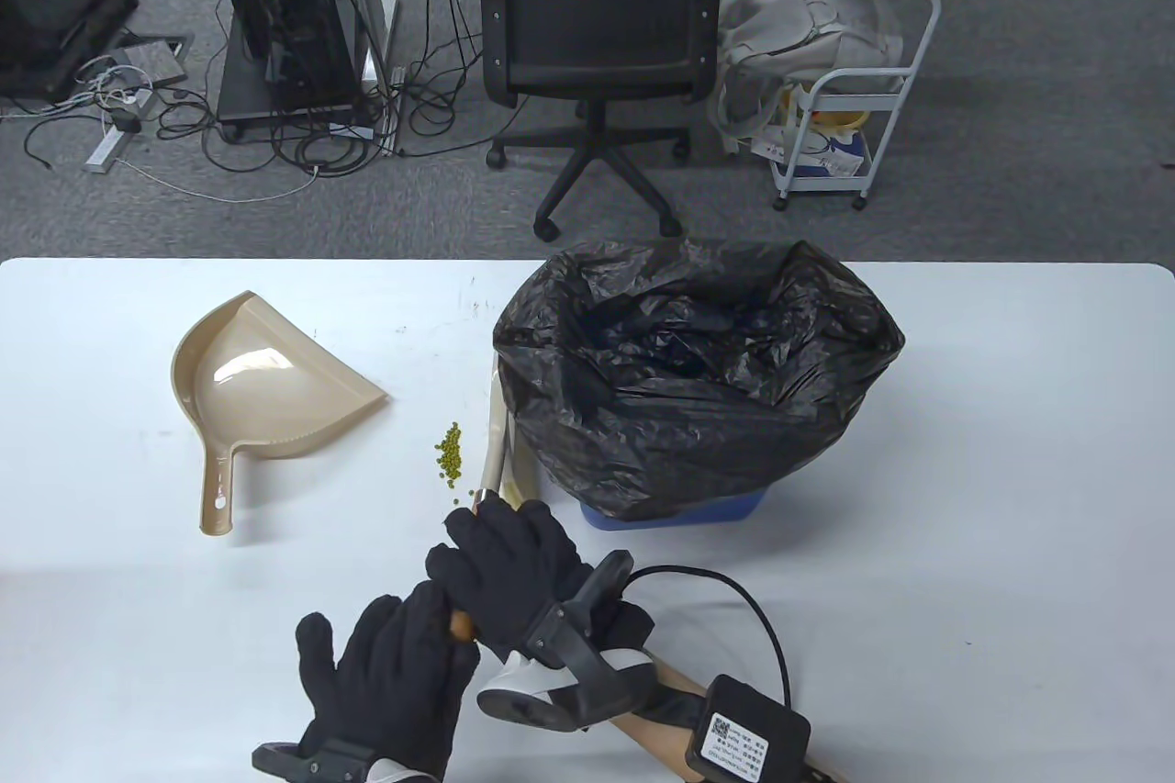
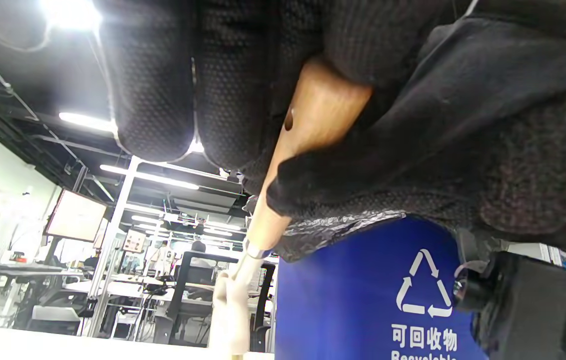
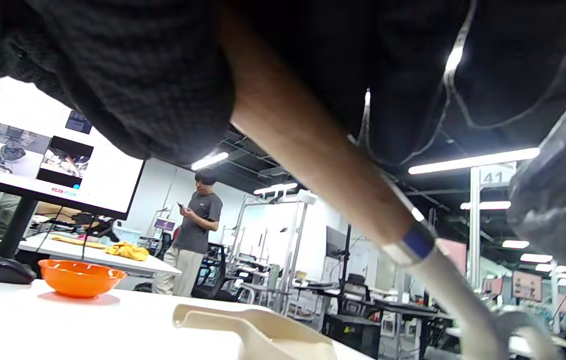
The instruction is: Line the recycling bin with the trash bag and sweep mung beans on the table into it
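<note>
Nearest to me, my left hand [image 1: 390, 677] in its black knitted glove curled round the butt of the wooden-handled brush [image 1: 486, 471], where the left wrist view showed the rounded handle end with its hanging hole between my fingers. My right hand [image 1: 514, 572] gripped the same handle further up, just below the metal collar. I judged two hands gave me steadier control, the rear one guiding and the front one driving the stroke.

Beyond my knuckles the pale brush head lay on the white table [image 1: 1010, 453], tucked against the left side of the bin, with the small heap of green mung beans [image 1: 447, 453] just to its left. I held the head on the bin side of the beans, I think, so a stroke would carry them leftward.

That way lay the beige plastic dustpan [image 1: 266, 388], well apart from the beans, its handle towards me and its wide mouth angled right, ready to receive them. Nobody held it.

Further right stood the blue recycling bin [image 1: 679, 512], already lined: the crinkled black trash bag [image 1: 698, 370] draped over its rim and hung down the sides, mouth open upward. So lining looked done; sweeping had yet to collect anything.
</note>
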The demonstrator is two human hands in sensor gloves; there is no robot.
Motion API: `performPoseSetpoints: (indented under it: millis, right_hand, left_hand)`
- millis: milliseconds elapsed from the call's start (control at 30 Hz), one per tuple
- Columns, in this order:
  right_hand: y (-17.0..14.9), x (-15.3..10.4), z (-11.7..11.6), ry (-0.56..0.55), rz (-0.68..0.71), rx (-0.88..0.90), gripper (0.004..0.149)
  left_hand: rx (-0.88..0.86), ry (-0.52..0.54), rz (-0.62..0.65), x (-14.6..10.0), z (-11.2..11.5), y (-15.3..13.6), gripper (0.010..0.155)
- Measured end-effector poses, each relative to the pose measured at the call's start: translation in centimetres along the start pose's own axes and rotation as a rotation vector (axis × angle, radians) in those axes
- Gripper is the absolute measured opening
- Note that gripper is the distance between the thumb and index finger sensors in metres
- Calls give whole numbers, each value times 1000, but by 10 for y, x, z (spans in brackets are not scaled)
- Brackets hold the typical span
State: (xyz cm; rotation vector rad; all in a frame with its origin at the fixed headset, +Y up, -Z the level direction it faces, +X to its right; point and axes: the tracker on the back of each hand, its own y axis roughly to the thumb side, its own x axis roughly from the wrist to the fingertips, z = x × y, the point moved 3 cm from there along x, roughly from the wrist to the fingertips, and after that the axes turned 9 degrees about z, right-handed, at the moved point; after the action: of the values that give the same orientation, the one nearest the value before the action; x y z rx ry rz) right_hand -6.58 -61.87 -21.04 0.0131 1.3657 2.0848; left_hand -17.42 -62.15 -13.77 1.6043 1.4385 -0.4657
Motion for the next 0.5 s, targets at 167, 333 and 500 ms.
performPoseSetpoints:
  millis: [167,333,500]
  right_hand:
    - [3,-4,7,-25,-38,-31,59]
    - [3,-8,12,-38,-76,-73,59]
    - [2,-12,19,-16,-159,-122,57]
  left_hand:
    - [-24,-11,-25,5,1,-2,66]
    - [-39,-29,-42,10,2,-3,70]
    - [-93,-73,-37,16,7,-8,73]
